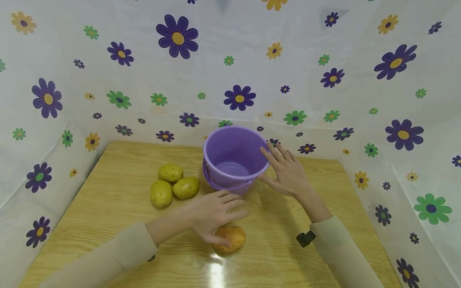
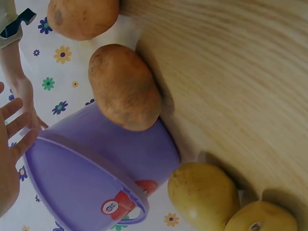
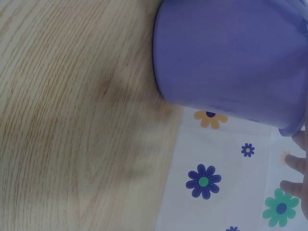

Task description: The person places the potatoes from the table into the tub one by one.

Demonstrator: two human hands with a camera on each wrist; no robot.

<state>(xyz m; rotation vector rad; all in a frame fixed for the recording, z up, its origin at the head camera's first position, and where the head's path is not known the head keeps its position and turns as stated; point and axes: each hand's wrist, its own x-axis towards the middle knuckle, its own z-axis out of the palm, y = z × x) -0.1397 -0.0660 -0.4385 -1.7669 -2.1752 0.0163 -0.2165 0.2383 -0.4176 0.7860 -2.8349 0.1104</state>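
Note:
A purple bucket (image 1: pixel 230 182) stands upright at the back middle of the table. My right hand (image 1: pixel 288 172) is at its right rim with fingers spread and straight; whether they touch the rim is hard to tell. My left hand (image 1: pixel 216 214) hovers in front of the bucket, fingers extended, above an orange-brown potato (image 1: pixel 235 238). The left wrist view shows two brown potatoes, one nearer the bucket (image 2: pixel 124 87) and another at the top edge (image 2: pixel 82 17); the head view shows only one, the other apparently hidden by my left hand. Neither hand grips anything.
Three yellow-green potatoes (image 1: pixel 161 193) lie grouped left of the bucket on the wooden table (image 1: pixel 119 188). Behind and on both sides rises a white flower-printed sheet (image 1: pixel 209 72). The bucket's handle (image 1: pixel 230 187) hangs down at its front.

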